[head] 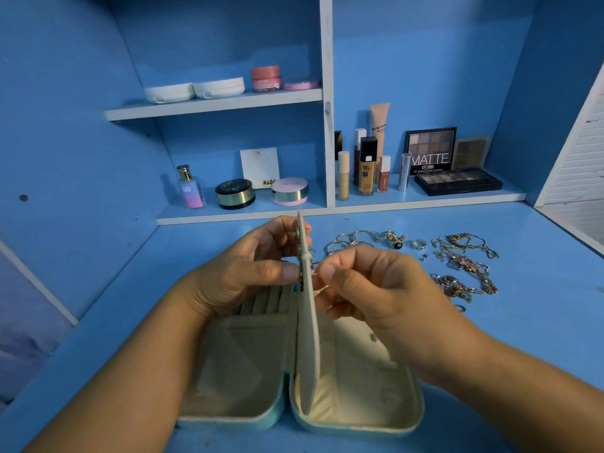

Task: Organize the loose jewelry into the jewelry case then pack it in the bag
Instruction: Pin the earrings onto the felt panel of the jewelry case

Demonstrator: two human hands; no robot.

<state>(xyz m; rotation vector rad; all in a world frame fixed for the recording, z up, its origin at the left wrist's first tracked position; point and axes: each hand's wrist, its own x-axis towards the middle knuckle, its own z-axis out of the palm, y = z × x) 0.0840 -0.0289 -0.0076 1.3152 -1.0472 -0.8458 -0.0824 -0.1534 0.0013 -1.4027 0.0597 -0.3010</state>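
One open jewelry case [228, 420] lies on the desk [523, 338], its one flap [309, 338] upright. Left hand [255, 266] grips the flap; right hand [369, 282] pinches one small metal piece [322, 289] beside it. One ring [418, 245] and tangled chains [464, 266] lie to the right.

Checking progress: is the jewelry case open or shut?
Open: the jewelry case lies spread flat, both lined halves showing, its middle flap standing upright.

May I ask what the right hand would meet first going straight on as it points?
Probably the upright flap of the jewelry case, just beside the right hand; depth is unclear.
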